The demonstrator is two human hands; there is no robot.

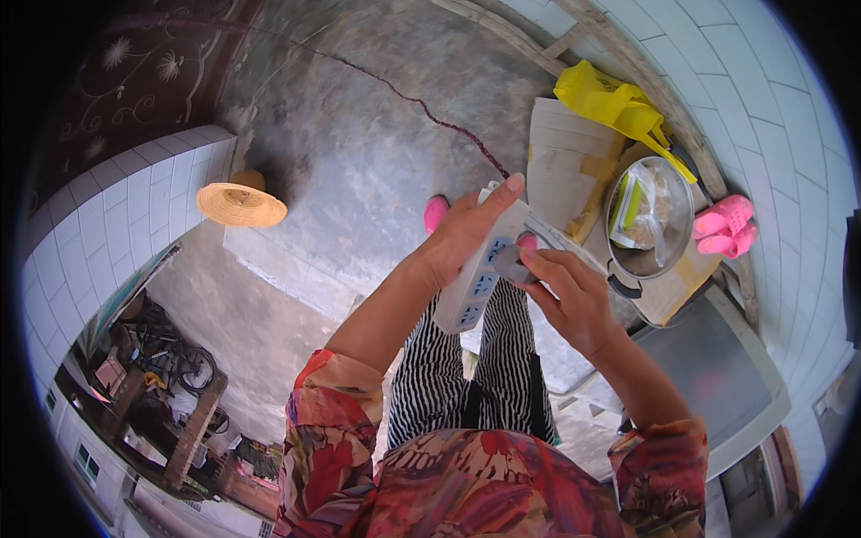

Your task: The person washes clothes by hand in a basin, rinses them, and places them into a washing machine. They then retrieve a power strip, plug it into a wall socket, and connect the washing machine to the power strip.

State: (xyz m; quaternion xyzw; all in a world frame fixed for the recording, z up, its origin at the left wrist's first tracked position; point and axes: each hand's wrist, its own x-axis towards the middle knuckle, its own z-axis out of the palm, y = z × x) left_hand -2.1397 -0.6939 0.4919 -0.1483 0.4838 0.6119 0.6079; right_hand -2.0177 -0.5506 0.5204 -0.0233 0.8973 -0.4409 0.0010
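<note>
My left hand [459, 231] is wrapped around the far part of a long white power strip [455, 311] with blue socket faces, its thumb near the top end. The strip is tilted in front of my legs. A grey rounded plug [510, 266] is pinched between the thumb and fingers of my right hand [571, 294]. That plug is against or just over the strip's sockets; whether its pins are in cannot be made out. From the strip's far end a dark red twisted cord [430, 114] runs away across the floor to the upper left.
A straw hat [242, 202] lies at left by a tiled wall. To the right, a metal pan [646, 262] holding plastic bags sits on flattened cardboard [565, 148], near a yellow bag [619, 103] and pink clogs [726, 226]. An old television [717, 368] stands closer.
</note>
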